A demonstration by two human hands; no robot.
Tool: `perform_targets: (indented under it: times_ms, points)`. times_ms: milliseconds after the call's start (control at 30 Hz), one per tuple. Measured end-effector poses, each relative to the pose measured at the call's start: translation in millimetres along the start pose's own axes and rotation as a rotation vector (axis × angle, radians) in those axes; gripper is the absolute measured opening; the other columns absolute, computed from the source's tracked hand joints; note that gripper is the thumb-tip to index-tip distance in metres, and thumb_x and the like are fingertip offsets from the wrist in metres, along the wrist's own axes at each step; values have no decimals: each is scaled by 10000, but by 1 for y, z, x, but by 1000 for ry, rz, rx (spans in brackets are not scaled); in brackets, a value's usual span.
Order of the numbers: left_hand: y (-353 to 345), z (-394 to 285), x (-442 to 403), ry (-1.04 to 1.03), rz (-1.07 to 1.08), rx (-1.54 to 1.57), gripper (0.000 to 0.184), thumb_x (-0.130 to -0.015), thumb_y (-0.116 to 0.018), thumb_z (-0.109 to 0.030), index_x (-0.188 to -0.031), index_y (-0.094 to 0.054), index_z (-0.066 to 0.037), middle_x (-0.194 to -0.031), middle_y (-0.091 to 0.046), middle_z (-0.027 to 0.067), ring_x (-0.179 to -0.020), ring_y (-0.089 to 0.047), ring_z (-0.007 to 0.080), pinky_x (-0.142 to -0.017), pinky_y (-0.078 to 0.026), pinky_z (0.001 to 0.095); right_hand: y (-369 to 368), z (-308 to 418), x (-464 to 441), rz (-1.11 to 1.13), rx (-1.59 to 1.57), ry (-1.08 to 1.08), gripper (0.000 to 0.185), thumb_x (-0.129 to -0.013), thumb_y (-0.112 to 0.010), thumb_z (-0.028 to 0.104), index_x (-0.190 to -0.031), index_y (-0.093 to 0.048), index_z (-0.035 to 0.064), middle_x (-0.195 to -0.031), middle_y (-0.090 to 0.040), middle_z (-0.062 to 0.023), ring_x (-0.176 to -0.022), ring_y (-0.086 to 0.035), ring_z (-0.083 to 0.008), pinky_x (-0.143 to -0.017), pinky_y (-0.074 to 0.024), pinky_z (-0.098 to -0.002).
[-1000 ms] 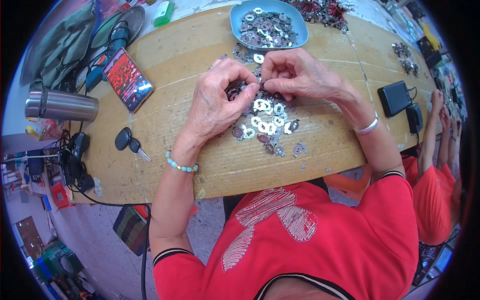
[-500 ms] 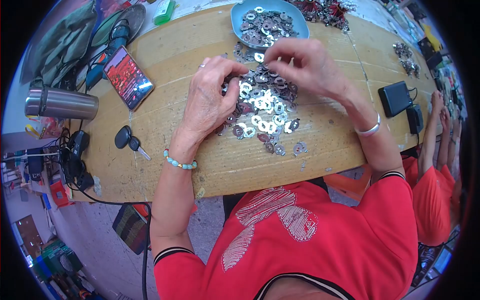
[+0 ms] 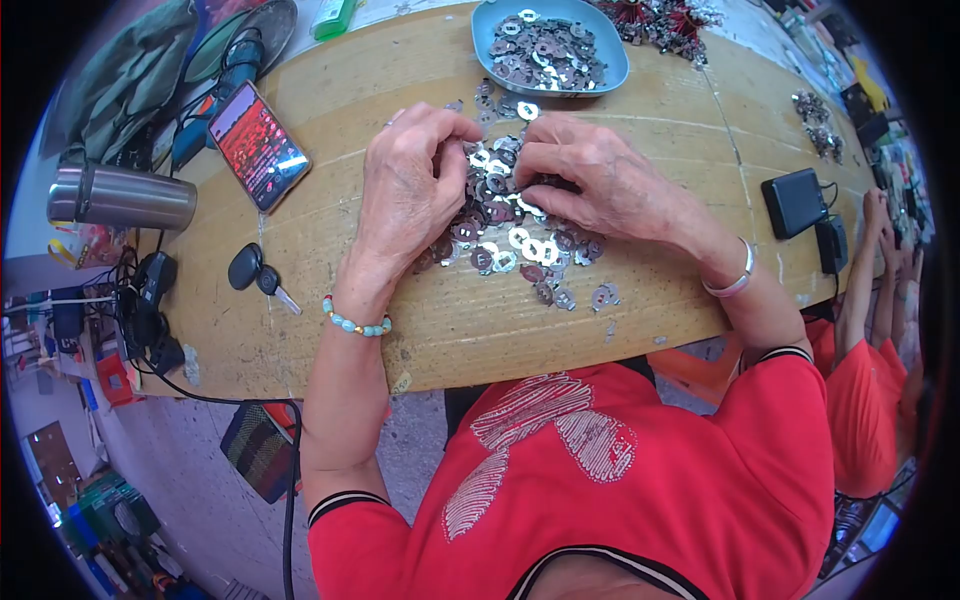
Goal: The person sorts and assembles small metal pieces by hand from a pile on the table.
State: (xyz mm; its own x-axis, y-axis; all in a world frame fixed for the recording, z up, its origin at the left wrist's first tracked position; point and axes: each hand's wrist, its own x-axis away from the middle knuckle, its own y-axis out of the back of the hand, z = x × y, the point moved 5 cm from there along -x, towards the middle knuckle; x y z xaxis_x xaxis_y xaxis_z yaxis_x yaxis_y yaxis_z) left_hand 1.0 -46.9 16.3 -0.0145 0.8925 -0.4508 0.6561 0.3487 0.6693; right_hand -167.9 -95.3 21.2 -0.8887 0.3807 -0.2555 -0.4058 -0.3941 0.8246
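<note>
1. Everything is carried by the bench (image 3: 650,290), spread beneath both hands.
2. A pile of metal discs (image 3: 500,200) is heaped between the hands, with stragglers scattered on the wearer's side.
3. A blue bowl (image 3: 483,42) of similar discs is set just beyond the right hand.
4. The right hand (image 3: 605,180) is bent over the pile, its thumb and fingers held narrowly apart; whether a disc is gripped cannot be told.
5. The left hand (image 3: 412,185) is curled at the pile's edge, fingertips brought near the thumb; anything pinched there is hidden.
6. Picking through discs is judged to be the step in hand; a fine fingertip pinch is called for, single discs being thin and overlapped.
</note>
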Motion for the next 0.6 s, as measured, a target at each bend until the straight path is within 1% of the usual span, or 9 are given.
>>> perform_targets:
  times_ms: [133, 233, 267, 367, 400, 500, 600]
  points:
    - [3, -5, 0, -32, 89, 38, 125, -830, -624, 0, -923, -707, -4, -839, -641, 97, -717, -637, 187, -673, -516, 298, 7, 1, -3, -40, -64, 8, 140, -821, -705, 112, -923, -669, 23, -907, -622, -134, -871, -629, -336, -767, -507, -423]
    - [4, -9, 0, -49, 156, 21, 120, -803, -664, -59, -900, -698, 2, -812, -620, 98, -748, -628, 209, -701, -515, 325, 23, -4, -6, -184, -40, -7, 117, -833, -706, 107, -909, -676, 22, -826, -653, -132, -777, -656, -314, -712, -529, -383]
    - [4, -11, 1, -51, 183, 9, 130, -794, -674, -77, -897, -691, 0, -810, -611, 99, -762, -619, 217, -711, -510, 334, 32, -6, -7, -265, -42, -37, 137, -858, -706, 109, -965, -685, 25, -768, -674, -116, -681, -670, -239, -644, -536, -333]
    - [4, -13, 1, -71, 234, -10, 167, -771, -697, -119, -892, -669, -7, -812, -591, 101, -800, -595, 239, -737, -495, 356, 51, -31, -2, -477, -72, -260, 173, -875, -705, 112, -1021, -683, 22, -759, -684, -105, -650, -658, -161, -612, -532, -304]
    - [3, -13, 2, -86, 231, -6, 177, -765, -701, -126, -893, -661, -10, -818, -588, 103, -808, -587, 244, -742, -489, 360, 52, -44, 0, -504, -87, -335, 271, -938, -659, 97, -1208, -670, 69, -789, -623, 22, -688, -542, -33, -584, -432, -202]
    - [2, -13, 3, -101, 231, -4, 195, -752, -705, -127, -899, -645, -13, -836, -584, 106, -833, -578, 255, -759, -480, 368, 57, -47, 2, -526, -61, -315, 282, -943, -654, 98, -1222, -654, 62, -782, -612, 16, -685, -540, -35, -578, -434, -207]
    - [1, -14, 3, -82, 249, -23, 196, -741, -705, -121, -890, -637, -11, -841, -584, 106, -845, -577, 262, -774, -477, 377, 49, -24, -3, -412, -22, -281, 167, -885, -686, 103, -1026, -681, 14, -779, -689, -106, -662, -660, -161, -615, -531, -310]
